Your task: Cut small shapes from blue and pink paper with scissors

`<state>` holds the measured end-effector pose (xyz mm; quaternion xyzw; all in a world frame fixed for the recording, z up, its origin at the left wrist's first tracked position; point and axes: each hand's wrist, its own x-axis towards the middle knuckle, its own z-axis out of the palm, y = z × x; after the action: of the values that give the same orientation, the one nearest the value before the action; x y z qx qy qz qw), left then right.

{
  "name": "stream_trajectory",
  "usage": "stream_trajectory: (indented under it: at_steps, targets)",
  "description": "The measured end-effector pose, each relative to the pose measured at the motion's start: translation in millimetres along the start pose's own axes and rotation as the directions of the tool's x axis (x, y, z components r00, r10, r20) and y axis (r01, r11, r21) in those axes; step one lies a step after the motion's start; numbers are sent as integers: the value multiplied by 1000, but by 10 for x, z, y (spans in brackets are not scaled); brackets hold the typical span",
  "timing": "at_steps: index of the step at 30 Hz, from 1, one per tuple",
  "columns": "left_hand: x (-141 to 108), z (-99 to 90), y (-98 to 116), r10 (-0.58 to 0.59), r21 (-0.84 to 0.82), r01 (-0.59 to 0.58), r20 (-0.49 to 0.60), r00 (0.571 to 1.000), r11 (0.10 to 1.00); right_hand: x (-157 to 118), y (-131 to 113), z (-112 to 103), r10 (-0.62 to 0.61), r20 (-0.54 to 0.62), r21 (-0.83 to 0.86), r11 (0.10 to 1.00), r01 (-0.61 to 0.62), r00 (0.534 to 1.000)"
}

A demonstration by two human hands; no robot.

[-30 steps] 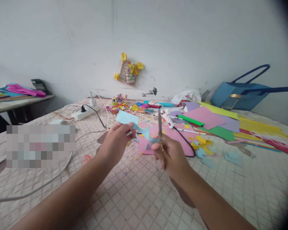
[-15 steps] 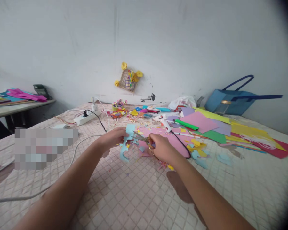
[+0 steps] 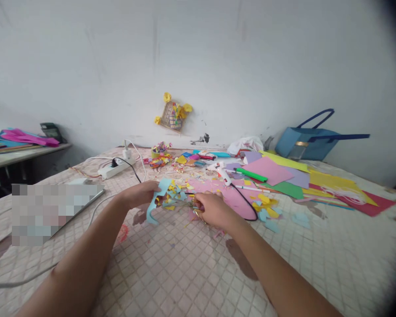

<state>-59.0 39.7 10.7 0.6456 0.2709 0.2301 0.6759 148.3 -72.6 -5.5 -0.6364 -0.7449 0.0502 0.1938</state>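
Observation:
My left hand (image 3: 142, 193) pinches the edge of a light blue piece of paper (image 3: 164, 186), from which a curved strip hangs down toward the table. In my right hand (image 3: 213, 209) is a pair of scissors (image 3: 198, 211), its gold handles wrapped by my fingers and its blades pointing left. A small gap separates the blades from the blue paper. Yellow and blue paper scraps (image 3: 176, 191) lie behind and below the blades. A pink sheet (image 3: 232, 198) lies beyond my right hand, partly hidden by it.
A white glue gun (image 3: 220, 171) with a black cord lies behind my right hand. Coloured paper sheets (image 3: 270, 169) and a green cutter (image 3: 252, 175) are to the right, near a blue bag (image 3: 305, 143). A power strip (image 3: 117, 167) with cables stands back left.
My left hand has moved left and slightly down with the blue paper. The scissors have moved away from the paper, and the view has shifted a little.

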Motion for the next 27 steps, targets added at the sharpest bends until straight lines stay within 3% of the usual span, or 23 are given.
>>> stream_trajectory:
  at_steps: [4, 6, 9, 12, 15, 18, 20, 23, 25, 27]
  targets:
    - [-16, -9, 19, -52, 38, 50, 43, 998, 998, -94, 152, -325, 120, -134, 3, 993, -121, 984]
    - [-16, 9, 29, -48, 58, 44, 67, 997, 997, -216, 355, -557, 253, -241, 2, 966, -260, 937]
    - [-12, 87, 39, -32, 90, 23, 101, 994, 996, -500, 741, -862, 479, -409, 25, 856, -516, 776]
    - [-6, 270, 14, 7, 109, -17, 90, 996, 994, -745, 1039, -1005, 634, -479, 65, 716, -695, 608]
    - [14, 555, -51, 68, 111, -71, 26, 997, 991, -789, 1103, -1006, 679, -480, 117, 677, -727, 555]
    - [22, 843, -113, 121, 91, -120, -2, 993, 989, -677, 912, -917, 632, -482, 194, 752, -630, 607]
    - [1, 977, -134, 154, 63, -153, -10, 988, 986, -570, 709, -804, 548, -441, 270, 836, -477, 711]
    - [-53, 1062, -130, 182, 53, -181, -15, 983, 982, -426, 420, -571, 410, -370, 397, 881, -257, 833]
    - [-84, 1066, -108, 187, 103, -185, -10, 982, 977, -370, 274, -421, 231, -291, 702, 711, 43, 928]
    - [-106, 1057, -79, 185, 167, -184, 12, 983, 969, -352, 172, -313, 153, -223, 805, 586, 93, 963]
